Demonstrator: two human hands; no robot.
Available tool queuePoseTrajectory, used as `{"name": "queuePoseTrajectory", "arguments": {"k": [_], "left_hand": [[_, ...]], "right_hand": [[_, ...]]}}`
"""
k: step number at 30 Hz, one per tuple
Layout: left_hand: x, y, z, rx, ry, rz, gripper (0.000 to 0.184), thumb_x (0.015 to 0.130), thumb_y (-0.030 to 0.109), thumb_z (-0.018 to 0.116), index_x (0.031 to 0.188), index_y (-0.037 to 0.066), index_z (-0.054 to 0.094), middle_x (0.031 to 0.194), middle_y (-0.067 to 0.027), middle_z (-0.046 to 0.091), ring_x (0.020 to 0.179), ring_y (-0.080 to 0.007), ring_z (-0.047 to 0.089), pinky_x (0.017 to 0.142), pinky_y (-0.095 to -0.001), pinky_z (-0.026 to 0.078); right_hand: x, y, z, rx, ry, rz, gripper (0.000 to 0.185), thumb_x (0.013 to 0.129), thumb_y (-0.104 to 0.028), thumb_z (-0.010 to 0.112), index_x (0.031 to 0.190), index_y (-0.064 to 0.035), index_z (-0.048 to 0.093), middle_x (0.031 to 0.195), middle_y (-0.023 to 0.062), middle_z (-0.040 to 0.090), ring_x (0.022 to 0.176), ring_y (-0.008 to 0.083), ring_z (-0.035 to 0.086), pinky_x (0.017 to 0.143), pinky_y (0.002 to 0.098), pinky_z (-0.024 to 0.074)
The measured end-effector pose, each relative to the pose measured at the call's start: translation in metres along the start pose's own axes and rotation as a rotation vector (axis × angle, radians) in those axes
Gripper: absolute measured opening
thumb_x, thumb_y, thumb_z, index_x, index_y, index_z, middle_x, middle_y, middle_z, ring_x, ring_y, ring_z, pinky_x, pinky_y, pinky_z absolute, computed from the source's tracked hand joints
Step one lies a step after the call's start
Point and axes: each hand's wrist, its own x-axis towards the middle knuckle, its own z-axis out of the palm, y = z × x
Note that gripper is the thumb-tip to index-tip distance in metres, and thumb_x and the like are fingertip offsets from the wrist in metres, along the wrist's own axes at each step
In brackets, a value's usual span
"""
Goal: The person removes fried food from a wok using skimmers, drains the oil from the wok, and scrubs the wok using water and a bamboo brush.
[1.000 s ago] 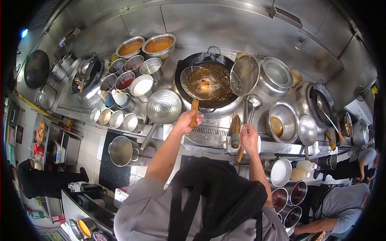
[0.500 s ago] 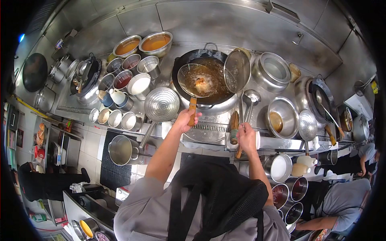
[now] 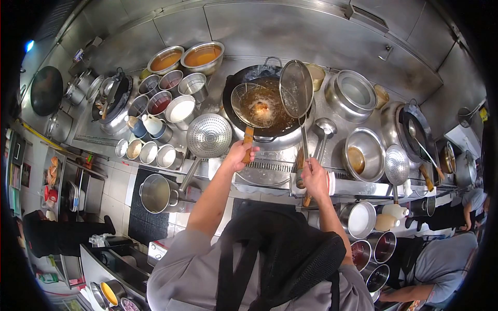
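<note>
My left hand [image 3: 243, 154] is closed around the wooden handle of a wire strainer [image 3: 239, 101], whose basket sits in the bubbling oil of a black wok [image 3: 236, 83]. A small browned piece of food [image 3: 261, 108] is frying in the basket. Fingers of my right hand [image 3: 315, 177] are wrapped round the thin handle of a flat fine-mesh skimmer [image 3: 296, 89], tilted above the right part of the wok. Beside that hand lie a ladle [image 3: 326, 127] and a bundled whisk brush [image 3: 300, 176], partly hidden by the skimmer's handle and my hand.
A perforated scoop [image 3: 209, 136] lies left of the wok, near several sauce containers [image 3: 181, 110] and bowls of orange liquid [image 3: 203, 55]. To the right are a metal bowl [image 3: 365, 154], a big pot [image 3: 350, 96] and another wok [image 3: 415, 124]. A co-worker [image 3: 446, 254] stands behind at right.
The fine-mesh skimmer has swung left, from the wok's right edge to over the oil, uncovering a can behind it. My left hand and the strainer have barely moved.
</note>
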Motion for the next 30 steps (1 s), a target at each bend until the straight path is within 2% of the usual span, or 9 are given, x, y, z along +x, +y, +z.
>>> {"name": "queuePoseTrajectory", "arguments": {"k": [12,15,21,30], "left_hand": [[-0.001,0.007,0.005,0.043,0.02,0.0,0.029,0.097,0.008,0.051,0.122,-0.001,0.04,0.104,-0.018,0.064,0.066,-0.013,0.052,0.056,-0.0289,0.049],[0.0,0.007,0.004,0.05,0.017,-0.002,0.028,0.097,0.008,0.052,0.121,-0.001,0.041,0.104,-0.018,0.064,0.066,-0.013,0.053,0.056,-0.0287,0.049],[0.002,0.008,0.002,0.064,0.028,0.001,0.025,0.098,0.009,0.052,0.119,0.0,0.042,0.104,-0.0179,0.064,0.066,-0.013,0.053,0.055,-0.0286,0.049],[0.002,0.012,0.008,0.089,0.034,0.005,0.026,0.096,0.007,0.052,0.119,0.001,0.041,0.1,-0.0158,0.064,0.065,-0.013,0.053,0.055,-0.0289,0.048]], "right_hand": [[0.005,-0.01,-0.001,0.152,-0.042,0.011,0.019,0.099,-0.017,0.053,0.098,0.0012,0.058,0.064,0.0161,0.062,0.055,0.0282,0.063,0.055,0.0424,0.0485],[0.008,-0.001,0.005,0.117,0.005,-0.085,0.018,0.099,-0.016,0.053,0.1,0.0007,0.059,0.064,0.0167,0.063,0.056,0.0297,0.064,0.056,0.0427,0.0491],[0.01,0.004,0.01,0.123,-0.008,-0.062,0.018,0.099,-0.017,0.053,0.102,-0.0006,0.06,0.065,0.0183,0.064,0.061,0.033,0.068,0.058,0.0432,0.0499],[0.012,-0.006,0.019,0.158,-0.073,-0.121,0.017,0.099,-0.015,0.054,0.096,0.0016,0.057,0.065,0.0202,0.063,0.063,0.0364,0.067,0.059,0.0449,0.0492]]}}
